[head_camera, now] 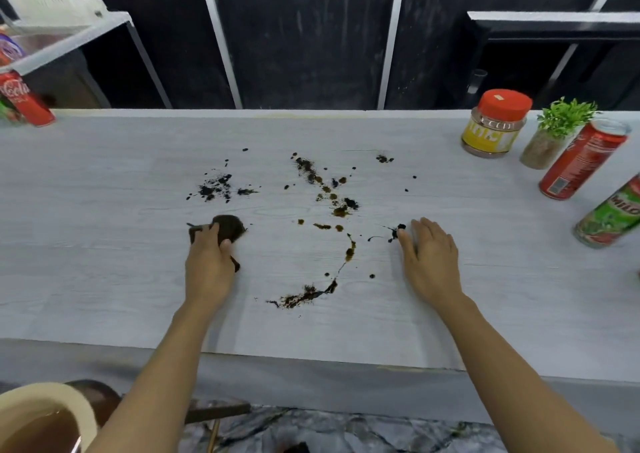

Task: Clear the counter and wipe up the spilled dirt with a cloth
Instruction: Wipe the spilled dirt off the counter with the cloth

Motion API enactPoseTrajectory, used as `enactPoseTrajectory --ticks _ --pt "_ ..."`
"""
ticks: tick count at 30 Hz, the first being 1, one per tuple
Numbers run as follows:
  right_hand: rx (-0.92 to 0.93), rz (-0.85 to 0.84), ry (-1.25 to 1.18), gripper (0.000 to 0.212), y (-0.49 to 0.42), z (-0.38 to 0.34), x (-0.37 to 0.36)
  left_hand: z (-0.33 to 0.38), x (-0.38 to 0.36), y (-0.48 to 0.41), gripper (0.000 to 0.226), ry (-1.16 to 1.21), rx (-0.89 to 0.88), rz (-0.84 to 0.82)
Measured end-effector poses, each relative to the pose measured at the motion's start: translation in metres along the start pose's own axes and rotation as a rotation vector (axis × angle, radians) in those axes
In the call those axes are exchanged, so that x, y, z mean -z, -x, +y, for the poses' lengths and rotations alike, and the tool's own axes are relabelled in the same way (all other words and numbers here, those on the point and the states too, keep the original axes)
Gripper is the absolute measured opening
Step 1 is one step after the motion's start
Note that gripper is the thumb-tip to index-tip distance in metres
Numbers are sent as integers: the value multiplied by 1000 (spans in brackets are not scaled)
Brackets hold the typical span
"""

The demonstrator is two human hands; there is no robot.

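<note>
Dark dirt and brown stains (325, 189) are scattered over the middle of the pale grey counter (104, 182), with a long smear (304, 295) nearer the front edge. My left hand (207, 262) is closed on a dark brown cloth (230, 227), pressed onto the counter left of the spill. My right hand (431, 256) lies flat on the counter, fingers spread, its fingertips touching a small black clump (396, 230).
At the right end stand a red-lidded jar (495, 123), a small potted plant (557, 133), a red can (581, 161) and a green can (609, 217). A red cola can (24, 100) stands at the far left. A beige bucket (41, 418) sits below the counter at the left.
</note>
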State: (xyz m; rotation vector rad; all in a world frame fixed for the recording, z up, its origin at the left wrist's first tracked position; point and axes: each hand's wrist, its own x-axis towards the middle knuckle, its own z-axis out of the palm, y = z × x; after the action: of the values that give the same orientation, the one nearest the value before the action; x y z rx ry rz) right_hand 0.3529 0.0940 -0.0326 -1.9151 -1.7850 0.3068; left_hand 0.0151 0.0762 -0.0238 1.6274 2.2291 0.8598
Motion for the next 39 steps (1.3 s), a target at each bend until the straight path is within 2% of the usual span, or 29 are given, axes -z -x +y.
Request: enactPoseTrajectory --ticks 3,7,9,12,14,16,19,22,28,35,39 --pt "22 -15 -17 53 -19 -1 -4 18 -27 -17 44 -144 -72 -78" --pt "27 -19 -23 49 -33 -5 -9 66 -58 -7 39 71 -292 -184" --pt "40 -4 -30 46 -39 -7 -13 64 -49 -6 35 245 -229 -193" --pt "84 -22 -42 45 -55 -10 -18 38 -16 -24 31 376 -67 13" --pt "81 -37 -58 46 -63 -12 -20 0 6 -46 31 310 40 190" --pt "79 -8 -87 48 -64 -12 -21 -43 20 -71 34 98 168 248" --pt "92 28 -76 56 -61 -12 -22 -82 20 -106 40 -287 217 118" --pt "80 35 -56 57 -64 -15 -24 -75 7 -146 45 -355 146 23" --pt "73 27 -32 59 -67 -14 -28 -22 -33 -189 43 -256 -39 -25" --pt "70 17 -39 63 -67 -12 -30 46 -68 -148 44 -24 -229 -177" --pt "75 10 -35 65 -66 -10 -32 82 -86 -106 43 199 -286 -279"
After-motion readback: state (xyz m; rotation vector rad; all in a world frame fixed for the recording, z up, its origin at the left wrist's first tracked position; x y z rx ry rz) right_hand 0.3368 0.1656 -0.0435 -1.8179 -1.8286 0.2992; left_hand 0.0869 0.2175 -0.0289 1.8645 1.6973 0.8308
